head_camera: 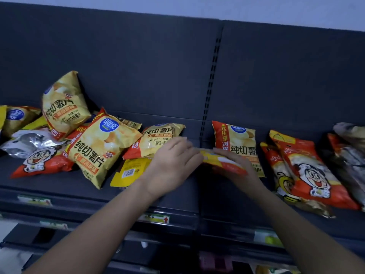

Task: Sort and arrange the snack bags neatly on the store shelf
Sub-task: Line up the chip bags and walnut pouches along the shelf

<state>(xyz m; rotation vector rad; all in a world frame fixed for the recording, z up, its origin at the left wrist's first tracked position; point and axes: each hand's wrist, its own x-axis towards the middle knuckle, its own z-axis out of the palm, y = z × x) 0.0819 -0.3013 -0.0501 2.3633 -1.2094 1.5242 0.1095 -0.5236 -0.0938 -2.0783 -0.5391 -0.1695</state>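
A yellow and red chip bag hangs edge-on just above the dark shelf, held between both hands. My left hand holds its left end, and its fingertips are blurred. My right hand grips it from behind and below. Right behind the held bag a matching chip bag lies on the shelf. A loose pile of yellow chip bags sits at the left, one of them leaning on the back panel.
In the left pile are a red cartoon-face bag, a silver bag and a flat yellow pouch. Red cartoon-face bags and dark bags lie at the right. Price labels line the shelf's front edge.
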